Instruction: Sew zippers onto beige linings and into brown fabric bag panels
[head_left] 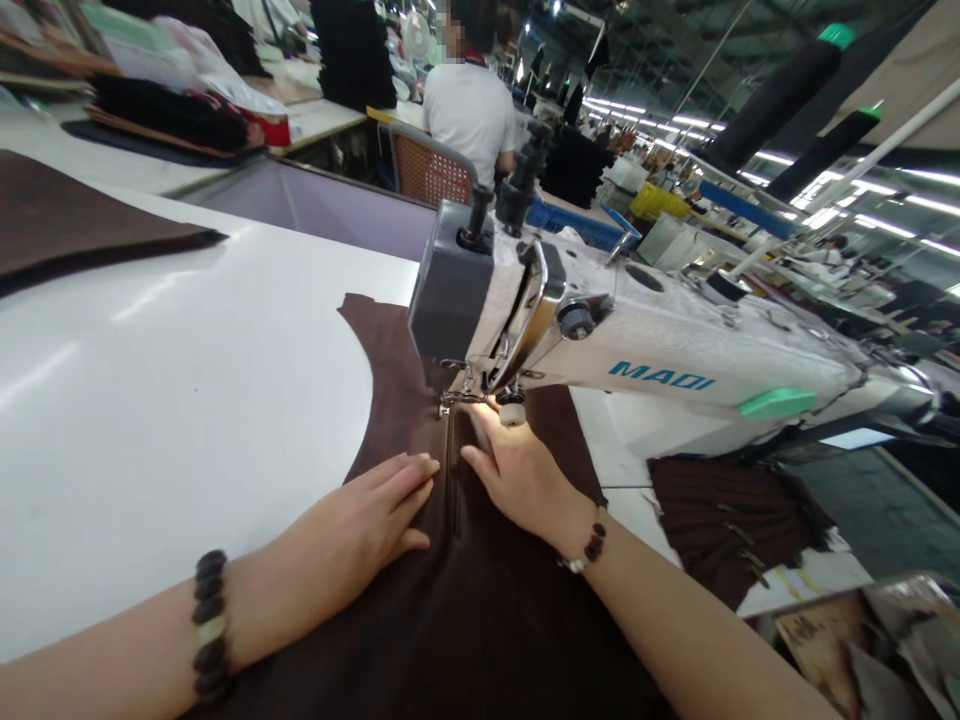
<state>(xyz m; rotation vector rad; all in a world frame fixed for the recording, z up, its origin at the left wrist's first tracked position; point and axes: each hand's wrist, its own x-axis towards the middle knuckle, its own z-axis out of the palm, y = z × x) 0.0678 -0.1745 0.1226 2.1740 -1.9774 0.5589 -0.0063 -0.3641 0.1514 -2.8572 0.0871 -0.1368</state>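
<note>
Dark brown fabric (pixel 465 620) lies under the head of a white sewing machine (pixel 592 350) and spreads down toward me. A seam or zipper-like strip (pixel 453 470) runs along it to the presser foot (pixel 457 398). On the left of that strip, my left hand (pixel 375 520) rests flat on the cloth, fingers stretched out. My right hand (pixel 521 470) lies on the cloth to the right of the strip, thumb apart from the fingers, its fingertips close to the presser foot and partly hidden by the machine.
More brown fabric (pixel 90 220) lies on the white table (pixel 187 370) at left. Brown pieces with zippers (pixel 739 530) sit at right. Black thread cones (pixel 780 95) stand at upper right. A person in a white shirt (pixel 471 115) sits beyond the machine.
</note>
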